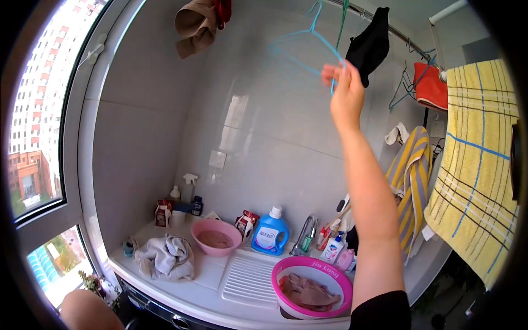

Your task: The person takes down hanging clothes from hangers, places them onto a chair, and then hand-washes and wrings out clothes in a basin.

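Observation:
My right hand (347, 91) is raised high in front of the grey tiled wall, its fingers closed on one corner of a light-blue clothes hanger (313, 28). Part of the hanger is smeared by motion, and no garment is on it. Just behind the hand, a black garment (369, 47) hangs from the metal rail (396, 34). I cannot see my left hand. A rounded patch of bare skin shows at the bottom left, but no fingers are visible there.
On the counter (206, 278) are a grey cloth (165, 257), a pink basin (217, 251), a blue detergent bottle (269, 234), and a pink-rimmed tub (283, 267) holding wet cloth beside the faucet (304, 236). A yellow towel (476, 165) hangs at right; a window (36, 110) is left.

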### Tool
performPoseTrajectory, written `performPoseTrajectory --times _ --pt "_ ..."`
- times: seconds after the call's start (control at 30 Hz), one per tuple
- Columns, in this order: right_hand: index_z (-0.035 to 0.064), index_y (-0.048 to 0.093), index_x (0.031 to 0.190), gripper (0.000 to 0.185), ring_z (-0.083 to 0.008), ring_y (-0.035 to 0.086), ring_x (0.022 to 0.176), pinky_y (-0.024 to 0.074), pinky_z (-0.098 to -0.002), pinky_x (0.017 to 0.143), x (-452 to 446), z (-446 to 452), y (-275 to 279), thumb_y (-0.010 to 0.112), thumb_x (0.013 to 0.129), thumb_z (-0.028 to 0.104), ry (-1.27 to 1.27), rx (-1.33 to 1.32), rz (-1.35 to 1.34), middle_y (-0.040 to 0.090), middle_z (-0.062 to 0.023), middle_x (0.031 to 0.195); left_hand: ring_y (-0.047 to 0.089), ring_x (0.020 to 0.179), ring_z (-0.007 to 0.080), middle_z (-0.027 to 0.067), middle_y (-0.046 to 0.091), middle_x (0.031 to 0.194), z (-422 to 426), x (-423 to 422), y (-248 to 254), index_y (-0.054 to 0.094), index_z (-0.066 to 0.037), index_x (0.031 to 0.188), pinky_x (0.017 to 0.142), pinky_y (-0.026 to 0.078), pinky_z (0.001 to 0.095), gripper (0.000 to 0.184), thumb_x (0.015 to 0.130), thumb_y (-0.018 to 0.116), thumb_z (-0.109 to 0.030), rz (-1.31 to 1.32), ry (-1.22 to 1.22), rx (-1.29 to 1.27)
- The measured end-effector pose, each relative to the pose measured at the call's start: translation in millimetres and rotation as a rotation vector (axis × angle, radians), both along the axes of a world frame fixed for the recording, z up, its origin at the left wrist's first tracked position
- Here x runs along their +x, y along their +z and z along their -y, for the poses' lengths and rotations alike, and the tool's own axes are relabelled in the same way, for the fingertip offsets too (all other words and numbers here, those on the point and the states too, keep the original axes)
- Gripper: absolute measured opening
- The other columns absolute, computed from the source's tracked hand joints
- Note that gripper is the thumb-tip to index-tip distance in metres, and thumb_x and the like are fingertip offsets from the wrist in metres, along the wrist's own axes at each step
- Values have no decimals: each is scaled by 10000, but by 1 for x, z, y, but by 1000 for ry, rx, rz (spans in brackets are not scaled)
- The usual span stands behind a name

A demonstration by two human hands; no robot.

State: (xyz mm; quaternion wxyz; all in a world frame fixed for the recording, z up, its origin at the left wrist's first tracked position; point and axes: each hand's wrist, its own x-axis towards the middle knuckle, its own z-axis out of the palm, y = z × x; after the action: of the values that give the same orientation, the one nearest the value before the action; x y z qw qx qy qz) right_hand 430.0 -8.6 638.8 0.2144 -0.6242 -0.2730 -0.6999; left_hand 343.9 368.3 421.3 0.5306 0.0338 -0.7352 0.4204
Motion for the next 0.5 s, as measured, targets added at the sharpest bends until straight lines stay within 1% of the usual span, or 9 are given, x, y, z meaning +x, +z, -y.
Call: performPoseTrajectory --times 0.07,0.17,0.2,0.27,0.33,0.37,0.43,0.47,0.5 --pt "-47 477 1132 304 -168 612 793 491 -289 725 23 -3 48 342 958 163 -36 -11 61 623 -121 924 428 1191 262 182 492 1233 -4 47 -4 531 -53 1170 1057 204 485 539 899 390 -498 -153 42 -116" --pt "-45 479 1142 308 -174 619 767 491 -296 713 57 -15 107 356 945 157 -137 20 167 631 -117 908 390 1233 246 133 467 1251 12 155 -16 451 -80 1242 1069 205 431 640 830 473 -570 -798 228 -251" --pt "-45 479 1142 308 -174 619 767 491 -296 713 68 -18 123 356 945 157 -141 17 177 631 -117 908 411 1204 276 129 465 1252 12 191 -26 464 -89 1220 1041 240 464 633 873 297 -592 -784 415 -119" --pt "-38 484 1150 315 -175 624 761 489 -303 702 88 -22 149 361 932 154 -248 116 220 639 -112 883 445 1132 244 126 502 1150 33 226 -45 504 -64 1133 994 299 427 586 898 276 -551 -933 563 155" --pt "-28 504 1138 314 -182 628 763 486 -309 704 101 -32 162 359 927 155 -252 150 244 644 -108 870 509 969 210 134 521 1025 47 251 -80 499 5 1077 874 390 352 548 921 333 -493 -1017 467 547" --pt "-24 513 1131 313 -183 629 769 486 -310 707 105 -37 168 360 928 159 -262 174 244 645 -110 873 531 907 192 125 552 982 59 274 -116 526 20 1010 789 424 305 403 936 393 -353 -1071 445 631" --pt "-20 523 1124 313 -184 630 775 486 -311 711 114 -42 180 360 928 163 -278 195 244 645 -112 875 540 795 150 79 578 843 70 285 -161 561 10 912 731 436 289 280 936 431 -237 -1180 571 831" --pt "-15 528 1121 310 -187 631 782 485 -312 713 119 -38 189 366 928 166 -237 210 234 646 -112 882 539 789 137 61 573 827 79 292 -190 566 8 897 734 437 276 213 898 504 -196 -1247 370 900" --pt "-11 533 1118 308 -189 631 788 485 -313 716 125 -36 197 371 927 169 -193 221 224 647 -113 888 568 799 206 110 638 854 73 285 -209 614 -20 984 771 430 339 287 932 467 -261 -1323 547 1169"
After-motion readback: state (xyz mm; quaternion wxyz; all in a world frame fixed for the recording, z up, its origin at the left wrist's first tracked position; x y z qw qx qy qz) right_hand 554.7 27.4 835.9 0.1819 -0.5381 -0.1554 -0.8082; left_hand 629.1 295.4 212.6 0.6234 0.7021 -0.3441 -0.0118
